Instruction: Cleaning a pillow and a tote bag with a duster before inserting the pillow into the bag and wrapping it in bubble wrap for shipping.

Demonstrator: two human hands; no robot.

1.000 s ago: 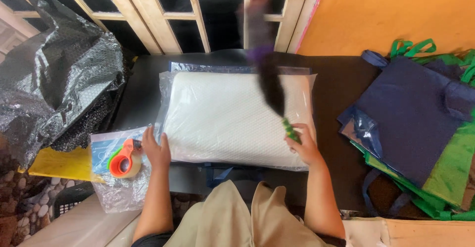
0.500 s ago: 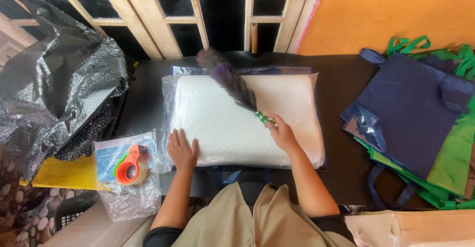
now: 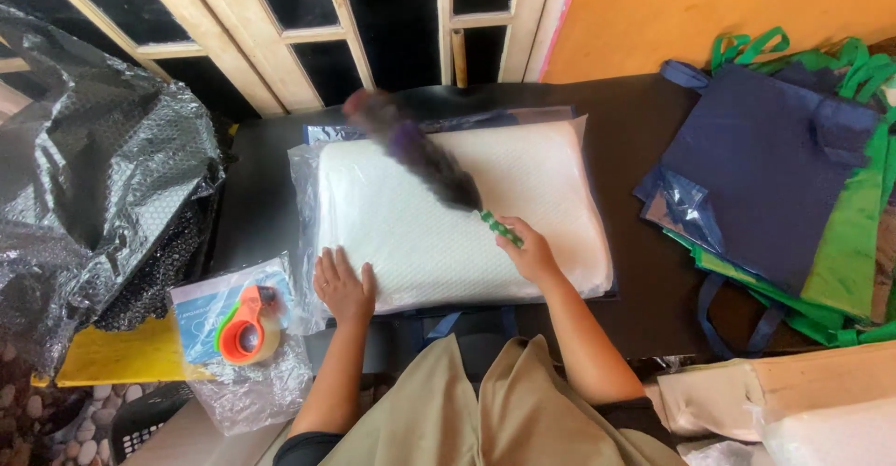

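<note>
A white pillow in a clear plastic wrapper (image 3: 551, 195) lies across a dark table (image 3: 625, 121). My right hand (image 3: 530, 253) grips the green handle of a dark purple feather duster (image 3: 425, 153), whose blurred head lies over the pillow's upper left part. My left hand (image 3: 343, 287) rests flat, fingers apart, on the pillow's near left corner.
An orange tape dispenser (image 3: 247, 326) sits on plastic bags at the near left. Crumpled black bubble wrap (image 3: 89, 186) piles at the left. Navy and green fabric bags (image 3: 784, 177) are stacked on the right. Wooden window frames (image 3: 317, 18) stand behind the table.
The duster has swept from the pillow's right side across to its upper left. My right hand moved left with it; my left hand stayed at the near left corner.
</note>
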